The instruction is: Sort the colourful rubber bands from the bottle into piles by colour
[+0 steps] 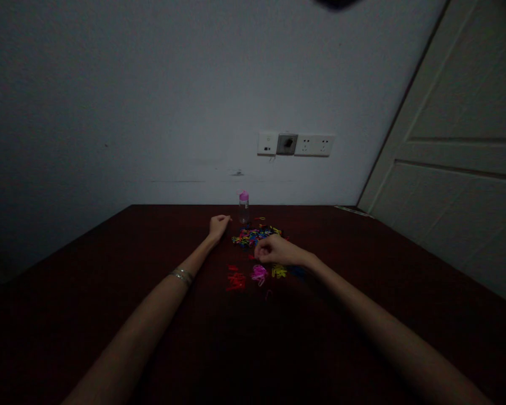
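Observation:
A mixed heap of small coloured clips (253,236), which look like paper clips, lies on the dark table. Just left of it, my left hand (220,226) rests closed on the tabletop, thumb and finger together; whatever they pinch is too small to make out. My right hand (271,250) is closed at the near side of the heap, a red paper clip (251,257) at its fingertips. Nearer to me are sorted groups: red clips (236,281), pink clips (259,274), yellow clips (279,271) and dim blue clips (297,271) partly under my right wrist.
Behind the heap stands a clear bottle (244,211) with a pink lid. A lone yellow clip (260,219) lies beside it. The wall behind carries sockets (314,145), and a pale door (455,146) rises at the right. The light is dim over the dark red table (172,349).

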A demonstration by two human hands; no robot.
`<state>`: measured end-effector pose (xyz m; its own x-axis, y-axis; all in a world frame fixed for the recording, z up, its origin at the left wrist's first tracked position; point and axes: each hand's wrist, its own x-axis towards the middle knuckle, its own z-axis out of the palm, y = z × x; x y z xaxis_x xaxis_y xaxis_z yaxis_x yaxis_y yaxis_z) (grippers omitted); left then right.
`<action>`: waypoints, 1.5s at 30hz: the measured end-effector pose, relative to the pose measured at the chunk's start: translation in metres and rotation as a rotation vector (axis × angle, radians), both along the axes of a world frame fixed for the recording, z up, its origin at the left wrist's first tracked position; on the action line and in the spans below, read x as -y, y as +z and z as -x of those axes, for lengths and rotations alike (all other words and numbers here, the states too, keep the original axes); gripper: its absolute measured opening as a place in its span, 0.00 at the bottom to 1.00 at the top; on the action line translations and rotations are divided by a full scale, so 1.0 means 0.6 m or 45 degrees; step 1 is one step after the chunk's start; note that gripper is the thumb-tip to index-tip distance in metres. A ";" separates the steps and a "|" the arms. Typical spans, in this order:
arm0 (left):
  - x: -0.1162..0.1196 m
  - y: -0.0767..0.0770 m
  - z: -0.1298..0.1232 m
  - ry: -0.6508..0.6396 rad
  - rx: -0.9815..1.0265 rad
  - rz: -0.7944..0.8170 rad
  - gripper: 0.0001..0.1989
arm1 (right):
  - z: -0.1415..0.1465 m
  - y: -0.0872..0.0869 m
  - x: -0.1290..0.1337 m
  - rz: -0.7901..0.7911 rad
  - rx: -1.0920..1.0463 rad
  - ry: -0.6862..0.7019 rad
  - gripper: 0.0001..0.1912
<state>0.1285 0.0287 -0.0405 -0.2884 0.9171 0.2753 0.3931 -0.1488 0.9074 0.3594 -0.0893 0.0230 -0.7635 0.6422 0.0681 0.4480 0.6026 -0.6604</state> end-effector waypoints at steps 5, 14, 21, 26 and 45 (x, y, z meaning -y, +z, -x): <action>0.003 0.001 -0.003 -0.025 -0.019 -0.020 0.16 | 0.047 -0.021 0.032 -0.107 0.021 0.083 0.08; 0.019 0.010 -0.017 -0.215 -0.140 -0.074 0.14 | 0.003 -0.016 -0.010 0.065 -0.122 0.004 0.11; 0.036 0.042 -0.055 -0.470 -0.333 -0.004 0.14 | -0.094 -0.023 -0.079 0.019 -0.288 -0.418 0.13; 0.071 0.074 -0.103 -0.879 -0.640 0.004 0.13 | -0.125 -0.042 -0.095 0.088 -0.220 -0.483 0.13; 0.123 0.081 -0.155 -1.094 -1.322 -0.031 0.08 | -0.146 -0.065 -0.117 0.004 -0.104 -0.448 0.12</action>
